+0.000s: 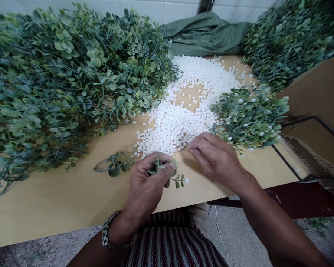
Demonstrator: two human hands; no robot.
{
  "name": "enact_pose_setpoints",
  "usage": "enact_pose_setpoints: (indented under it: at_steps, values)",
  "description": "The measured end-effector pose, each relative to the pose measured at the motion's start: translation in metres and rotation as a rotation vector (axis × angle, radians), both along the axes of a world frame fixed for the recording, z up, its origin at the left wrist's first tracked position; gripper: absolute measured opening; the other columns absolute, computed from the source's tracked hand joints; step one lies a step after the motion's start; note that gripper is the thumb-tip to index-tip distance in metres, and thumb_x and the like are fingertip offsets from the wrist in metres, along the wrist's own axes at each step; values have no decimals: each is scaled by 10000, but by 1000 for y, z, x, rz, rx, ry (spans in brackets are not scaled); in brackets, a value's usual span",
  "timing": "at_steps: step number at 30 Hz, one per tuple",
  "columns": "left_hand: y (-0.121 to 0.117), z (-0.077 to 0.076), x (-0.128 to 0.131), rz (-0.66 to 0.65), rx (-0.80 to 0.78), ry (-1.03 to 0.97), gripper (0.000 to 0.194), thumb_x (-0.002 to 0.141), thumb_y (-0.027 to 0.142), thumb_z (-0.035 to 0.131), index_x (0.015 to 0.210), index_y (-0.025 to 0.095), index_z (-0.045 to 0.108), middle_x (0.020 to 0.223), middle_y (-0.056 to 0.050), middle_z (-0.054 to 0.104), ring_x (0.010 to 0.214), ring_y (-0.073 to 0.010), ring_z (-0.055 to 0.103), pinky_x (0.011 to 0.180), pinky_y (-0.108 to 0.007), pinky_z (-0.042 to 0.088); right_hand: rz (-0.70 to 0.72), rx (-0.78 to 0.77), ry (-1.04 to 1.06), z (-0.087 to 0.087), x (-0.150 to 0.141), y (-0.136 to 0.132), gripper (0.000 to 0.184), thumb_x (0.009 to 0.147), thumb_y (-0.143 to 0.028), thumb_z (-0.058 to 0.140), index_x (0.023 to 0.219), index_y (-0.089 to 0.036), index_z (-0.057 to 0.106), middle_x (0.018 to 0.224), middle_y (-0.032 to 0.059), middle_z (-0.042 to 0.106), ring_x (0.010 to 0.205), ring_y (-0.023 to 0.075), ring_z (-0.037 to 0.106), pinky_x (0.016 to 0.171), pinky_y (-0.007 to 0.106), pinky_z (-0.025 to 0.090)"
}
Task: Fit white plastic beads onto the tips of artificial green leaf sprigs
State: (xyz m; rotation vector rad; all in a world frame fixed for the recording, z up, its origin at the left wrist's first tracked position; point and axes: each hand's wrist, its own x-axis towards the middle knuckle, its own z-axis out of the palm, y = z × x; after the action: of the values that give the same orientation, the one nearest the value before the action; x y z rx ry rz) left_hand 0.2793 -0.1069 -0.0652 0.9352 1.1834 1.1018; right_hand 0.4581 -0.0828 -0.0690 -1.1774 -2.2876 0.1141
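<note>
My left hand [147,181] is closed around a green artificial leaf sprig [167,172] near the front edge of the wooden table [58,200]. One tip of the sprig carries a small white bead [186,180]. My right hand [214,157] rests palm down just right of it, its fingertips pinched together at the near edge of a heap of white beads [183,111]. Whether a bead is between those fingers is hidden. A loose sprig [115,165] lies on the table left of my left hand.
A large pile of green leaf sprigs [58,78] covers the left of the table. A smaller pile with white beads on it [247,115] lies right. More foliage [289,37] fills a cardboard box [323,96]. Green cloth [206,33] lies behind.
</note>
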Motion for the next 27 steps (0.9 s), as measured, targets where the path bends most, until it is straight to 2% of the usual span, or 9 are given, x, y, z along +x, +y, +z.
enact_pose_setpoints:
  at_steps: [4, 6, 9, 12, 16, 18, 23, 27]
  values:
    - [6, 4, -1, 98, -194, -151, 111, 624, 206, 708, 594, 158, 612, 531, 26, 599, 445, -48, 412, 415, -154, 294, 66, 124, -379, -5, 0, 15, 147, 847, -73, 525, 813, -129, 657, 767, 90, 617, 715, 205, 524, 628, 328, 410]
    - [9, 7, -1, 112, -257, -182, 121, 601, 207, 714, 589, 156, 605, 532, 19, 611, 430, -44, 399, 393, -151, 265, 108, 175, -444, -9, -1, 19, 161, 842, -59, 521, 803, -126, 661, 735, 81, 603, 686, 198, 495, 616, 328, 392]
    - [11, 10, -2, 118, -295, -213, 129, 579, 201, 718, 591, 160, 596, 538, 19, 625, 413, -41, 393, 379, -150, 255, 136, 214, -415, -13, 0, 20, 182, 848, -47, 502, 778, -120, 652, 700, 75, 591, 662, 186, 477, 608, 329, 379]
    - [12, 11, -3, 92, -304, -237, 129, 577, 206, 711, 575, 155, 593, 540, 18, 626, 396, -33, 373, 372, -154, 240, 92, 110, -167, -9, 1, 16, 150, 862, -76, 517, 773, -121, 629, 717, 75, 602, 681, 175, 515, 619, 319, 402]
    - [11, 10, -2, 36, -282, -261, 105, 587, 206, 696, 562, 144, 616, 535, 19, 608, 404, -30, 362, 384, -165, 238, 36, -260, 440, 4, -6, 4, 56, 863, -148, 582, 814, -166, 605, 730, 15, 584, 687, 125, 544, 623, 264, 427]
    - [9, 11, 1, 16, -265, -273, 92, 588, 198, 686, 555, 144, 619, 519, 27, 585, 415, -33, 362, 395, -172, 248, 37, -408, 669, 6, -12, -3, 53, 846, -180, 620, 796, -192, 609, 704, -14, 568, 664, 107, 532, 606, 243, 420]
    - [4, 12, 9, -14, -207, -276, 71, 607, 190, 657, 559, 158, 615, 498, 52, 510, 445, -47, 365, 429, -189, 275, 21, -689, 1042, -5, -23, -15, 62, 810, -232, 682, 768, -219, 639, 701, -27, 594, 652, 92, 521, 594, 217, 417]
    - [2, 13, 15, -17, -169, -269, 77, 619, 185, 630, 550, 169, 601, 485, 64, 471, 444, -53, 353, 436, -204, 270, 5, -777, 1241, -12, -27, -19, 114, 757, -269, 735, 730, -202, 645, 692, -20, 608, 636, 94, 534, 584, 219, 434]
